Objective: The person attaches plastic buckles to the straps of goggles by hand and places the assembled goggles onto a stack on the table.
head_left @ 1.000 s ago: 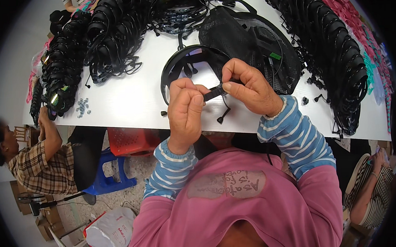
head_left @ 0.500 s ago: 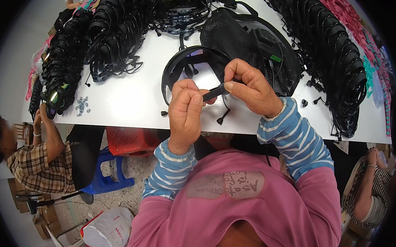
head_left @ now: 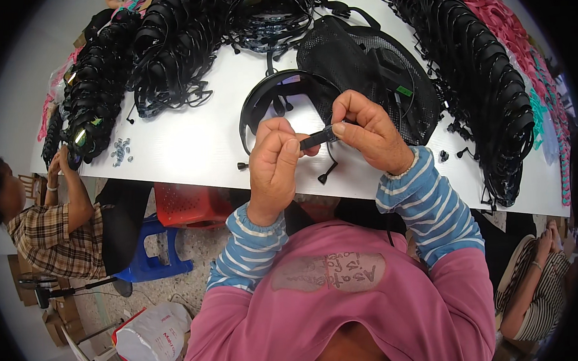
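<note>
Strap point(head_left: 317, 139) in a two-handed pinch
Left hand point(head_left: 274, 171) grips its left, right hand point(head_left: 374, 137) its right; a visor point(head_left: 264, 92) lies farther off.

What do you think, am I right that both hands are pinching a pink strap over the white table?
Not quite: in the head view, the strap is black, not pink. The left hand and the right hand are indeed pinching it over the white table.

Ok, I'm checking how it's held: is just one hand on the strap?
No, the left hand and right hand both pinch the strap.
</note>
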### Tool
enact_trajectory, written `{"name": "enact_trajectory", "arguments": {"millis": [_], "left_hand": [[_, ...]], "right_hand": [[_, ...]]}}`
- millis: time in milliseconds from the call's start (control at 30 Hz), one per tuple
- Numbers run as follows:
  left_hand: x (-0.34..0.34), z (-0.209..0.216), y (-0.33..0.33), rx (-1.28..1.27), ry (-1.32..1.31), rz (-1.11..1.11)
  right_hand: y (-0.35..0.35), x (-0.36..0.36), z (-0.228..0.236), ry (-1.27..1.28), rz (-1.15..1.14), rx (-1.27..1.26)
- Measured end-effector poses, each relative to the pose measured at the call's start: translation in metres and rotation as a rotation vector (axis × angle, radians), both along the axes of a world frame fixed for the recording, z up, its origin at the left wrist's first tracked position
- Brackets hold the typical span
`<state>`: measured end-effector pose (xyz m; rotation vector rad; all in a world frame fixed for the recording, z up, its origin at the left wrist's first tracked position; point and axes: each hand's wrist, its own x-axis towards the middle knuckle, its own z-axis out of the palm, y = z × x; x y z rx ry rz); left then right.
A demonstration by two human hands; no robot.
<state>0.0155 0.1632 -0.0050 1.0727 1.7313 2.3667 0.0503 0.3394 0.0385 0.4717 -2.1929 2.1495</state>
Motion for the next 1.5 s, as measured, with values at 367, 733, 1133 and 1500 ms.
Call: {"name": "enact_trajectory", "arguments": {"millis": [367, 733, 1133, 1500], "left_hand": [[0.002, 0.002, 0.001, 0.083, -0.044, -0.024], [-0.003, 0.000, -0.001, 0.225, -0.322, -0.081], [0.036, -0.004, 0.018, 0.364, -0.399, 0.017], [-0.016, 0.006, -0.035, 0.424, -0.393, 0.125]], "right_hand": [[0.002, -0.001, -0.001, -0.011, 0.004, -0.007], [-0.001, -0.005, -0.006, 0.037, -0.009, 0.090], [-0.025, 0.011, -0.010, 0.727, -0.273, 0.342], [0.075, 0.090, -0.001, 0.612, -0.776, 0.719]]}}
